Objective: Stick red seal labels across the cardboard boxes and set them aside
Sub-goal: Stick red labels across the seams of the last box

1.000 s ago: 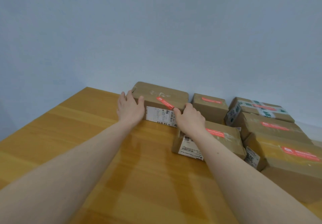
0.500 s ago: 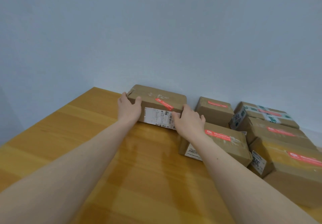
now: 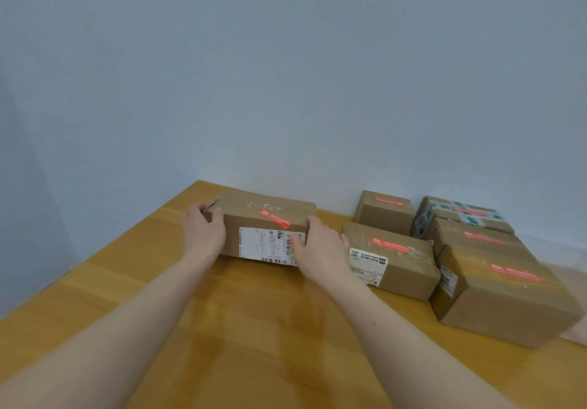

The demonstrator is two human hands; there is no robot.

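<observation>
The left hand (image 3: 205, 233) and right hand (image 3: 320, 246) grip the sealed box (image 3: 266, 227) by its ends; it should go flat beside the labelled boxes (image 3: 394, 259)

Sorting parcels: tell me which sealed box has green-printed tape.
The far-right box by the wall; green-printed tape crosses its top under the red seal. The other boxes show plain cardboard tops.

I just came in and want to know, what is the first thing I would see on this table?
You would first see two bare arms reaching out, with the left hand and right hand holding the ends of a cardboard box at the far side of the wooden table. It has a bright red seal label on top. To its right sits a cluster of other boxes, each with a red label too.
</observation>
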